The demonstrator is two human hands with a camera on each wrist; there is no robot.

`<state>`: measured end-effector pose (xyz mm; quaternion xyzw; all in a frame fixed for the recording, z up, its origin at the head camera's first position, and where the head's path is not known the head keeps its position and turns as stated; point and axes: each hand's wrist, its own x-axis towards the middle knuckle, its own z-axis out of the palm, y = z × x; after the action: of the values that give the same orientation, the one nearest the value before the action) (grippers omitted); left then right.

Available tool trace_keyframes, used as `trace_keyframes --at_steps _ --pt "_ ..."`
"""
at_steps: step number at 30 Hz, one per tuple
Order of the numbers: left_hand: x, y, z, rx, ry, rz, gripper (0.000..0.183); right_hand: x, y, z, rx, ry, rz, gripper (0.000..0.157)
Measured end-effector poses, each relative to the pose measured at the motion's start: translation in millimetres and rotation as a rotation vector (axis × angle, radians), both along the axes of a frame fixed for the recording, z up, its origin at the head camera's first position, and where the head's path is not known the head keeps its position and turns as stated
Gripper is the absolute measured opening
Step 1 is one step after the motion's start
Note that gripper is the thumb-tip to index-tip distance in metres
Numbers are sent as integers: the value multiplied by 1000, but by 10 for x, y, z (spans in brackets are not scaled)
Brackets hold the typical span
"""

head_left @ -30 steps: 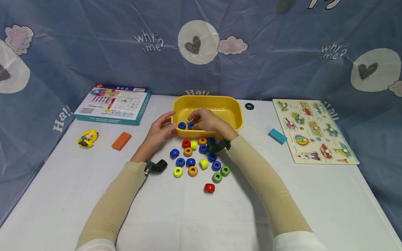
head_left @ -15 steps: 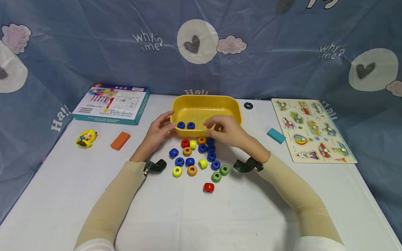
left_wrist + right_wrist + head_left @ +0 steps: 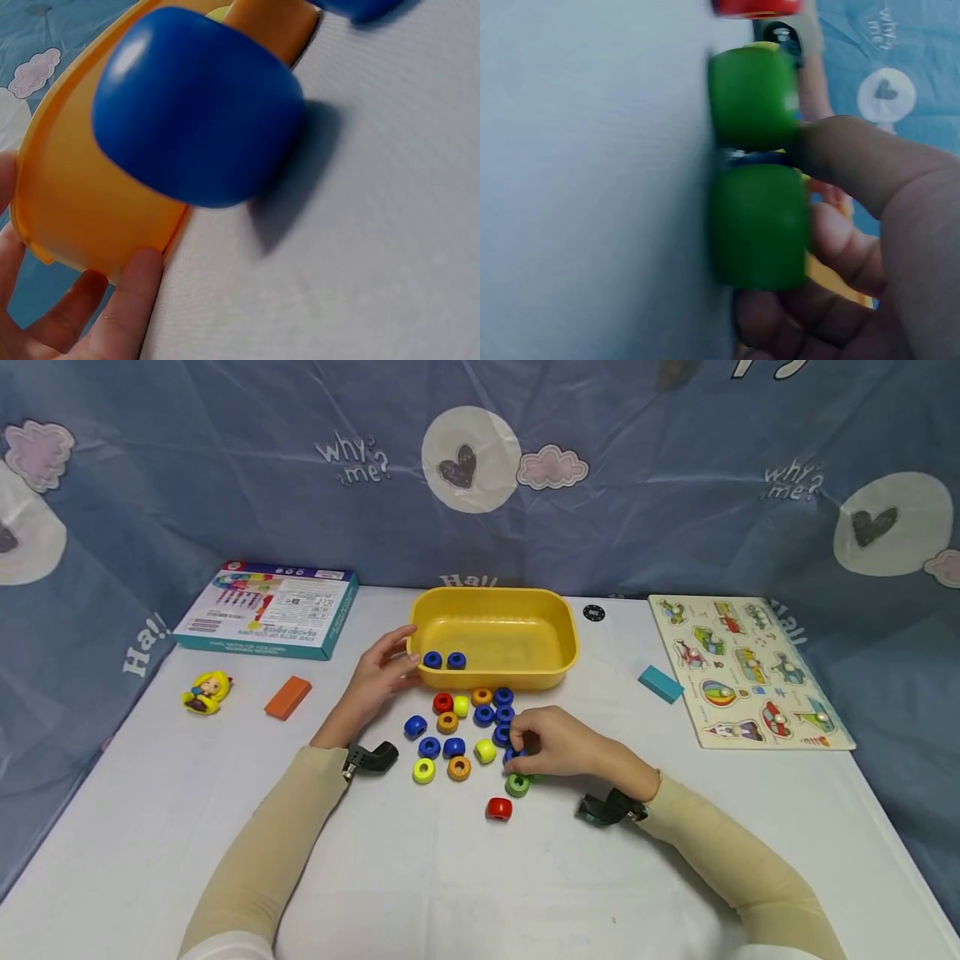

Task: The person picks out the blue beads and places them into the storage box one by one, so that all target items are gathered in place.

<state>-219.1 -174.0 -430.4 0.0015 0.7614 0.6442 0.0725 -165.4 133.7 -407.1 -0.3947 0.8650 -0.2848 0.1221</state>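
A yellow plastic tray (image 3: pixel 495 680) stands at the table's back, two blue beads (image 3: pixel 456 660) in its near left corner. My left hand (image 3: pixel 381 677) holds the tray's left end; in the left wrist view its fingertips (image 3: pixel 139 274) touch the outer wall. Several loose beads in red, yellow, orange, blue and green lie in front of the tray. At their right edge, my right hand (image 3: pixel 558 743) has thumb and forefinger around a blue bead (image 3: pixel 514 757), partly hidden. Two green beads (image 3: pixel 759 225) sit beside that hand, and a red bead (image 3: pixel 498 809) lies nearer me.
A flat toy box (image 3: pixel 270 610), a yellow-haired figurine (image 3: pixel 207 692) and an orange block (image 3: pixel 288 697) are on the left. To the right lie a teal block (image 3: pixel 661 684), a wooden picture puzzle board (image 3: pixel 750 677) and a black round chip (image 3: pixel 594 612). A blue printed cloth (image 3: pixel 637 510) hangs behind.
My right hand has left the tray's inside, where two blue beads lie, and moved right and toward me to a blue bead on the table. The left hand stays at the tray.
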Motion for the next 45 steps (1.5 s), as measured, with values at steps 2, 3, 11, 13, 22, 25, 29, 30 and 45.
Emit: trace_keyframes --at_steps 2,3,11,13,22,25,29,30,45 --pt "-1 6 -3 1 -2 -2 51 9 -1 -32 -3 6 4 27" --pt "-2 8 -5 0 -2 -5 51 12 0 -44 -5 6 2 27" --pt "0 2 -11 10 8 -17 53 3 0 -57 -5 -1 5 25" --pt "7 -1 -7 15 8 -10 53 -8 -1 -51 -8 -13 10 25" --pt "3 -15 20 13 15 6 50 -93 14 7 -61 -74 28 20" --pt "4 -16 16 18 17 13 50 -139 12 128 -109 -66 34 19" --pt "5 -10 6 24 16 9 51 -263 -39 387 -176 9 27 17" --pt "6 -10 6 24 15 9 51 -314 -73 453 -186 35 22 16" --pt "0 3 -15 22 18 -9 52 -1342 -953 402 58 -42 -249 24"
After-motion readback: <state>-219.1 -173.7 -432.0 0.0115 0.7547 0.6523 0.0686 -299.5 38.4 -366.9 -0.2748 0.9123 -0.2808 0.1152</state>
